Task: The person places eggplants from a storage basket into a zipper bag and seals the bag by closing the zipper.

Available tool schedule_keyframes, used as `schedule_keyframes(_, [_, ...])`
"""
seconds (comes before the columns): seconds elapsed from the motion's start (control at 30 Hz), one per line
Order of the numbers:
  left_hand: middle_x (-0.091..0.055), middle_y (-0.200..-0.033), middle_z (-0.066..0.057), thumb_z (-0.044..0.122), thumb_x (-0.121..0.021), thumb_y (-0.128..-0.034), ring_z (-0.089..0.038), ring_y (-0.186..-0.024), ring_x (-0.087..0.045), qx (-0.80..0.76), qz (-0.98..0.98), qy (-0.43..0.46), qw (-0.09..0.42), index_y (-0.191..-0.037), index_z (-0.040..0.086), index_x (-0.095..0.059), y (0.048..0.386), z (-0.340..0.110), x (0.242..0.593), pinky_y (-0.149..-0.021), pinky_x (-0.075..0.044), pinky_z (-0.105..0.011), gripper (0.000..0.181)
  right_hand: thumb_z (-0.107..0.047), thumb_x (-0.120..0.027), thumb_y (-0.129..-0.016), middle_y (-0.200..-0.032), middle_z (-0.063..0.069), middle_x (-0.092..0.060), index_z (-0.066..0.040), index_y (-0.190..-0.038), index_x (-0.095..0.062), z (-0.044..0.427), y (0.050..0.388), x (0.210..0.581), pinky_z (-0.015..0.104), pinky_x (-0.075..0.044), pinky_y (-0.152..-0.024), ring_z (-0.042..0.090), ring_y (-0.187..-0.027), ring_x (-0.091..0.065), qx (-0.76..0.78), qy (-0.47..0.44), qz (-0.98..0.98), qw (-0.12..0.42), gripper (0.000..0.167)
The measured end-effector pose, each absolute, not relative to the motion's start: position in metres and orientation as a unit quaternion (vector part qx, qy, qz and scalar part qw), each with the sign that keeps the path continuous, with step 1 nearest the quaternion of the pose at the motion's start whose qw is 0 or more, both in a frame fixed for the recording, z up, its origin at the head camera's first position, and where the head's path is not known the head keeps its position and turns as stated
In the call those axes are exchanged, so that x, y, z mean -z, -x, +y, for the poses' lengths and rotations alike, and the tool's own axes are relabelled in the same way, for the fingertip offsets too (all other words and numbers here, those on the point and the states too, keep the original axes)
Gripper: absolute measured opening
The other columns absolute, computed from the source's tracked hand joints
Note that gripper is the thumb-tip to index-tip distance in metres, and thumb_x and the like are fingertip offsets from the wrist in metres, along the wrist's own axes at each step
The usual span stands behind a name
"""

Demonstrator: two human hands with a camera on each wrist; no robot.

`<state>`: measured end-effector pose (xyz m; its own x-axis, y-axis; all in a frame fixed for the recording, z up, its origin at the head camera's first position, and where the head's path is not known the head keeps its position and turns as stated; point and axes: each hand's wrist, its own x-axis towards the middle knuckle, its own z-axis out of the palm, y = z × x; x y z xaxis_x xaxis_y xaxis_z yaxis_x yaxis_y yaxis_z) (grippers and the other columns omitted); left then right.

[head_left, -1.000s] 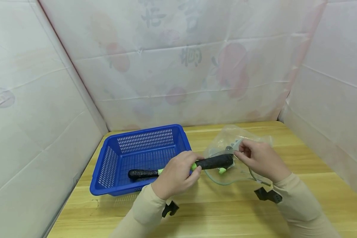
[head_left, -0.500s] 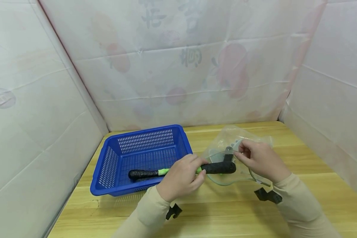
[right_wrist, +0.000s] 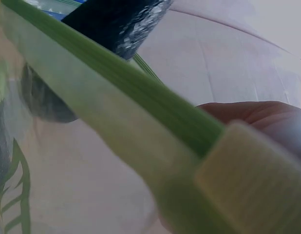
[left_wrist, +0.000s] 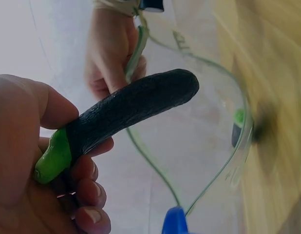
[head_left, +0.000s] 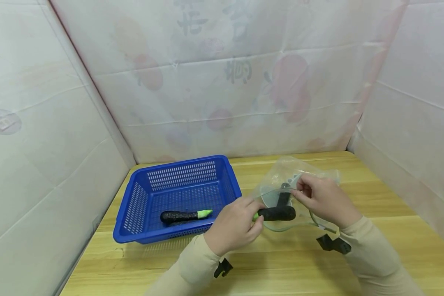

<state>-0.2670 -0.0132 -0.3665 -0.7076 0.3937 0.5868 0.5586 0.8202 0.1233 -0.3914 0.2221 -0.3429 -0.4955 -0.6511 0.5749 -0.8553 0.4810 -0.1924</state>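
Note:
My left hand (head_left: 234, 225) pinches the green stem end of a dark eggplant (head_left: 279, 213), whose dark end reaches over the mouth of a clear zip bag (head_left: 281, 164). In the left wrist view the eggplant (left_wrist: 136, 107) slants across the bag's wide opening. The bag's edge is pinched by my right hand (head_left: 324, 199). Another dark eggplant (head_left: 283, 199) lies inside the bag. In the right wrist view the green zip strip (right_wrist: 121, 83) crosses close to the camera. One more eggplant (head_left: 179, 216) with a green stem lies in the blue basket (head_left: 229, 176).
The blue basket stands left of the bag on the wooden table (head_left: 266, 271). Pale printed cloth (head_left: 222, 94) hangs behind the table and at both sides.
My left hand has moved right and slightly toward the table's front with the eggplant, uncovering the stem of the one in the basket. My right hand has stayed at the bag's edge.

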Motion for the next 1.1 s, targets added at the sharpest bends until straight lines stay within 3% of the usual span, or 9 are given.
schedule_keyframes(0.13, [-0.066,-0.099,0.004,0.022,-0.056,-0.0916,-0.007,-0.086,-0.06,0.133,-0.915,0.255,0.283,-0.105,0.012,-0.068,0.267,-0.007,0.37,-0.072,-0.051,-0.02,0.021,-0.015,-0.078,-0.08,-0.059,-0.017,-0.039,-0.022,-0.075,-0.052,0.222,0.391,0.343,0.02,-0.033,-0.046,-0.002,-0.049,-0.032,-0.233,-0.455,-0.831,0.219,0.027])
schedule_keyframes(0.43, [-0.059,-0.084,0.006,0.023,-0.057,-0.0926,-0.002,-0.063,-0.042,0.128,-0.921,0.246,0.275,-0.105,0.01,-0.069,0.27,-0.002,0.377,-0.056,-0.039,-0.014,0.021,-0.014,-0.077,-0.081,-0.059,-0.017,-0.04,-0.022,-0.075,-0.052,0.221,0.389,0.342,0.02,-0.033,-0.045,-0.003,-0.048,-0.032,-0.234,-0.459,-0.829,0.219,0.026])
schedule_keyframes(0.87, [-0.06,-0.09,0.003,0.028,-0.058,-0.0958,-0.001,-0.065,-0.043,0.14,-0.926,0.251,0.245,-0.114,0.008,-0.068,0.272,0.005,0.38,-0.057,-0.037,-0.012,0.028,-0.011,-0.077,-0.08,-0.059,-0.017,-0.04,-0.021,-0.075,-0.051,0.221,0.389,0.34,0.02,-0.034,-0.045,-0.003,-0.048,-0.033,-0.236,-0.463,-0.825,0.222,0.028])
schedule_keyframes(1.1, [-0.065,-0.102,0.0,0.027,-0.058,-0.0958,0.0,-0.069,-0.049,0.183,-0.927,0.263,0.193,-0.12,0.007,-0.065,0.27,0.005,0.381,-0.061,-0.041,-0.011,0.032,-0.011,-0.076,-0.08,-0.059,-0.016,-0.04,-0.021,-0.075,-0.051,0.221,0.389,0.341,0.02,-0.034,-0.045,-0.002,-0.048,-0.034,-0.235,-0.463,-0.826,0.221,0.027])
